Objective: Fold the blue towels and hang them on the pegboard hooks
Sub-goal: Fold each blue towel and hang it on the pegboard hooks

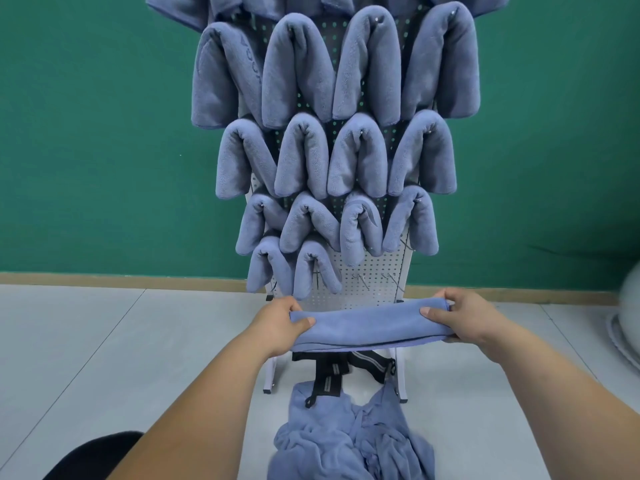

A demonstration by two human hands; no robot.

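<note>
The left hand [281,324] and right hand [462,317] grip the ends of one folded fleecy towel [370,330] before the perforated pegboard [375,271]. Fourteen hung towels [300,72] arch below a cropped top row; a crumpled heap [346,443] lies on the floor [104,341]

At 12 o'clock the upper edge cuts the top row of hung towels [242,5], which hide most of the pegboard [374,268]. At 6 o'clock the towel pile [346,445] runs off the frame. Between 3 and 4 o'clock, a blurred white object [628,323] is unidentifiable.

Left hand [282,322]; right hand [465,317] — both clenched
</note>
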